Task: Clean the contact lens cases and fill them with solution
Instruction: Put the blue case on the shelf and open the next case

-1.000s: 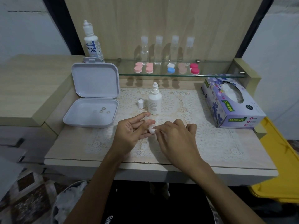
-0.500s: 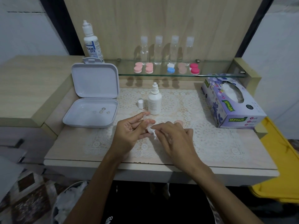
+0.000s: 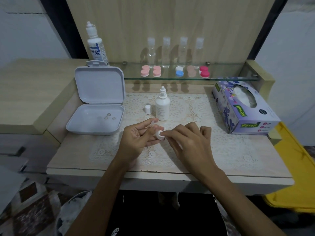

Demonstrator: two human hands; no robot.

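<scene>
Place: home vanity corner.
Surface: wooden table (image 3: pixel 76 155) with lace mat (image 3: pixel 221 147).
12 o'clock: glass shelf (image 3: pixel 230 77) of lens cases (image 3: pixel 144 72).
2 o'clock: tissue box (image 3: pixel 245 109).

Purple tissue box (image 3: pixel 242 106) right, yellow bin (image 3: pixel 296 167) beside table

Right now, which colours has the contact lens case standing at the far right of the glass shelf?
The far-right case has deep pink lids on a white base, seen in the head view.

wood-panel back wall (image 3: pixel 170 23) | glass shelf (image 3: pixel 230 77) | pale table (image 3: pixel 76 150) | patterned floor (image 3: pixel 25 210)
</scene>
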